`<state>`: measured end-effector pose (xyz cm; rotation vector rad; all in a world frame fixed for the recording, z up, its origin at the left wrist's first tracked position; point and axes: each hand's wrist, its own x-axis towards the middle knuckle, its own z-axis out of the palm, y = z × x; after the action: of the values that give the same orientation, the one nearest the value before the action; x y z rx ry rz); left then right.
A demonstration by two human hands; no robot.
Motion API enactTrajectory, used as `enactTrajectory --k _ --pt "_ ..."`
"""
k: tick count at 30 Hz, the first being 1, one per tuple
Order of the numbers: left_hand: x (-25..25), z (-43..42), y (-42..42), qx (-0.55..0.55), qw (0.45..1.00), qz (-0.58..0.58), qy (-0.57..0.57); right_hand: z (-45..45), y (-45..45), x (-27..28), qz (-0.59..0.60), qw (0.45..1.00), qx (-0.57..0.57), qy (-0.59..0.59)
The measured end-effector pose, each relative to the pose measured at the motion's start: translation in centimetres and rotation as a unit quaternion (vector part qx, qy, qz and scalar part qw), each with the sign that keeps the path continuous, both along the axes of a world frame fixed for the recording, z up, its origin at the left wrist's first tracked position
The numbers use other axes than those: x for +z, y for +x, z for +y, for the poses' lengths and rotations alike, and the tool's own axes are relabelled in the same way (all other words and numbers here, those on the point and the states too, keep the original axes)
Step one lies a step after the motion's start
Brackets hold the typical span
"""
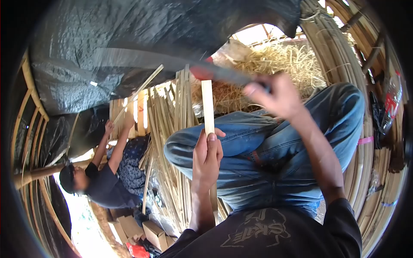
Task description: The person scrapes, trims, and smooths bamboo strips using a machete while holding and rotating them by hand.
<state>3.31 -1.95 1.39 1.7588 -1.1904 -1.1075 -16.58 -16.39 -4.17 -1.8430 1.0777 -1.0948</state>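
Note:
Upright in front of my crossed legs stands a pale bamboo strip (208,103), its lower part gripped by my left hand (207,157) with the thumb on its face. My right hand (275,96), blurred by motion, is closed on the handle of a long machete (159,60). The blade points to the left, above the strip's top end, and is smeared by motion. Whether blade and strip touch cannot be made out.
A co-worker (107,180) sits at the left, holding a thin strip. Bamboo strips (165,129) lie between us, with more bundles (340,51) at the right. Straw (284,64) lies ahead, under black plastic sheeting (172,26). A plastic bottle (392,101) is at the far right.

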Motion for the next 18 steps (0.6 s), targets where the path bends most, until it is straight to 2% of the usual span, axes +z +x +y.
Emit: enactTrajectory --k 1,3,5,9,11,12,13,14,15,16,17,18 --pt "-0.2 -0.5 -0.6 -0.012 1.0 0.004 -0.002 0.5 0.7 -0.3 0.037 0.995 0.02 -0.093" --pt "-0.4 -0.9 -1.4 -0.006 0.999 -0.052 -0.003 2.0 2.2 -1.0 0.126 0.983 0.066 -0.113" --pt "-0.9 -1.0 -2.2 -0.014 0.998 -0.061 -0.022 3.1 3.2 -0.8 0.158 0.971 0.043 -0.173" --pt "-0.6 -0.7 -3.0 0.001 0.993 -0.112 -0.042 2.5 3.0 -1.5 0.167 0.97 0.038 -0.171" --pt "0.1 -0.7 -3.2 -0.013 0.991 -0.136 -0.001 1.4 2.6 -2.6 0.149 0.966 0.031 -0.208" --pt "-0.1 -0.4 -2.8 -0.014 0.991 -0.137 -0.001 1.0 2.3 -2.8 0.161 0.96 0.015 -0.229" --pt "-0.6 0.2 -2.2 0.008 0.997 -0.072 0.006 0.3 1.9 -3.1 0.174 0.953 -0.002 -0.249" --pt "-0.8 1.0 -1.8 0.029 0.999 -0.007 0.014 -1.5 0.9 -3.5 0.192 0.956 -0.074 -0.208" --pt "-0.3 2.1 -1.7 0.024 1.0 -0.007 0.015 -4.7 -0.3 -6.2 0.23 0.955 -0.163 -0.088" --pt "0.7 3.6 -1.7 0.025 0.999 0.015 0.02 -6.9 -2.8 -6.1 0.202 0.961 -0.189 0.029" --pt "1.4 4.7 -1.5 0.032 0.999 0.035 0.027 -8.8 -4.1 -8.8 0.124 0.959 -0.243 -0.076" --pt "1.5 4.9 -1.3 0.046 0.998 0.046 0.015 -7.9 -4.6 -6.4 0.023 0.949 -0.258 0.182"
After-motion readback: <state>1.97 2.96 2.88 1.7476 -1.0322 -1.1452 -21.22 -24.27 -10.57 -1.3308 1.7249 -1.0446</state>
